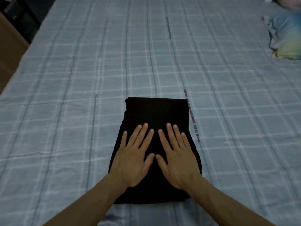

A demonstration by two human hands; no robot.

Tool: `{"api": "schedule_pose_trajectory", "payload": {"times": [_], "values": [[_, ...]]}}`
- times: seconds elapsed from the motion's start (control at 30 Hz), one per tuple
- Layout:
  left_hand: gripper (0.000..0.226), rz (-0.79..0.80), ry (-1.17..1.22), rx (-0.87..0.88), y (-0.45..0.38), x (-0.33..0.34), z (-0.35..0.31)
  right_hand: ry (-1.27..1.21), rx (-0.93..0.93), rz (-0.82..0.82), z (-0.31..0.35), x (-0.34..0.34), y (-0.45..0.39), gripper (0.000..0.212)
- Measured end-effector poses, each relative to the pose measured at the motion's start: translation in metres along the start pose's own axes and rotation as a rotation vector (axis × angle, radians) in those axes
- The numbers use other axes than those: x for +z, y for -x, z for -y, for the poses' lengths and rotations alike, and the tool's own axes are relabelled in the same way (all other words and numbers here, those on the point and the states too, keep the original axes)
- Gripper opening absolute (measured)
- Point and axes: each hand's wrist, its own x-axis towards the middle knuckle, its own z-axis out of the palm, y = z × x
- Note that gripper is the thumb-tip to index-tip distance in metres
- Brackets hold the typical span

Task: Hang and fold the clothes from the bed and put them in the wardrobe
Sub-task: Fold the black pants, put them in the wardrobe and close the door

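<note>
A black garment point(156, 111), folded into a neat rectangle, lies on the bed point(81, 79) close to its near edge. My left hand point(135, 157) presses flat on the garment's near left half, fingers straight and spread. Beside it, my right hand point(175, 157) lies flat on the near right half in the same way, thumbs almost touching. Both palms face down and hold nothing.
The bed carries a pale blue checked sheet with printed lettering just right of the garment. A blue and yellow pillow point(286, 38) lies at the far right, another pale one point(283, 2) behind it. A brown surface point(9, 51) borders the bed's left edge.
</note>
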Motion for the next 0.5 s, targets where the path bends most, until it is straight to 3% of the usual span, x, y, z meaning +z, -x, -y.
{"api": "schedule_pose_trajectory", "payload": {"times": [0.23, 0.4, 0.5], "values": [[0.066, -0.014, -0.045, 0.005, -0.010, -0.001, 0.001, -0.033, -0.023, -0.009, -0.006, -0.001, -0.007, 0.070], [0.061, -0.211, 0.063, -0.037, -0.039, -0.028, 0.002, -0.134, 0.000, -0.208, -0.011, -0.026, -0.028, 0.069], [0.065, -0.159, 0.028, -0.079, -0.059, -0.022, 0.007, -0.071, 0.035, -0.137, -0.016, -0.016, -0.044, 0.071]]}}
